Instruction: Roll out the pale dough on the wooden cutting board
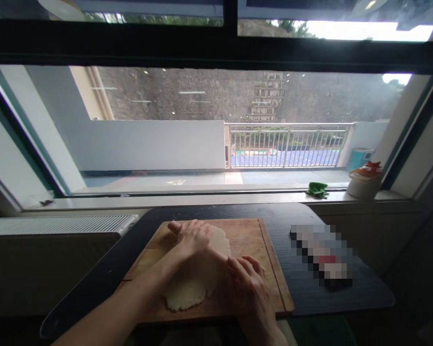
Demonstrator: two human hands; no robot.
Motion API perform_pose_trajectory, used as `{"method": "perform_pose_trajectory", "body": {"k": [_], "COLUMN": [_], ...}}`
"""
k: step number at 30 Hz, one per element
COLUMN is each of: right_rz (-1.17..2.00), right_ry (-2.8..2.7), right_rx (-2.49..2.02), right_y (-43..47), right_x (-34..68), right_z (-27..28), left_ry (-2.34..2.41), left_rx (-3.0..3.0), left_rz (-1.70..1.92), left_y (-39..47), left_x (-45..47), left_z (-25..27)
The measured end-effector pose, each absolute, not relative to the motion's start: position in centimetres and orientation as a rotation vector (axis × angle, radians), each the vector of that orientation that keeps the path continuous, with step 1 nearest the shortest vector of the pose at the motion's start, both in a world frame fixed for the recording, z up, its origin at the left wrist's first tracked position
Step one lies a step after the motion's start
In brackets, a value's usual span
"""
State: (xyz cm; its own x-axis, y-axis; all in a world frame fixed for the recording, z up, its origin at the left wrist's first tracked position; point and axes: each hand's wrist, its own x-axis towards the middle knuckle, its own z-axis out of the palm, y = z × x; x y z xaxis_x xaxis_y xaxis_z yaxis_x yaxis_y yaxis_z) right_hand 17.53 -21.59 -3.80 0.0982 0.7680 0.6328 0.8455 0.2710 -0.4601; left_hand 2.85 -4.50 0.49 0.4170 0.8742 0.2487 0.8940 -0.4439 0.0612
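A sheet of pale, flattened dough (187, 290) with ragged edges lies on a wooden board (151, 259). Across it runs a wooden rolling pin (173, 227) at a slant; its far-left end shows and most of the rest is covered by my hands. My left hand (195, 236) is over the pin near that end, fingers together and bent over it. Nearer to me on the right, my right hand (248, 278) rests over the other end, its fingers slightly curled and partly in shadow. Dough shows on both sides of the pin.
Under the board is a dark table (274, 216), with a blurred-out flat item (323, 254) on its right. A green crumpled thing (316, 190) and a white bag-like object (364, 181) sit on the windowsill (238, 198). A white radiator (61, 225) stands left.
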Motion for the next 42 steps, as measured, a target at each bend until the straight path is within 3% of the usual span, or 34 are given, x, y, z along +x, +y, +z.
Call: {"method": "perform_pose_trajectory", "body": {"k": [7,20,33,42], "right_rz": [-0.106,-0.176,-0.133,-0.107], "right_ry": [-1.714,-1.816,-1.939,-1.87], "right_rx": [-1.616,-1.81,-1.721,-1.785], "right_y": [-21.1,-17.7,-21.4,-18.4], "right_x": [18.1,20.5,17.9,20.8], "right_z": [-3.1,0.1,-1.0,-0.5], "left_ry": [-1.447,-1.849,-1.426,-1.57], "left_rx": [-2.531,-2.542,-2.562,-2.671], "left_rz": [-0.395,-0.243,-0.376,-0.163], "left_y": [-8.0,-1.1,-8.7,-2.1], "left_x": [1.5,8.7,2.5,7.8], "left_z": [-0.6,1.4,-0.2,0.5]}}
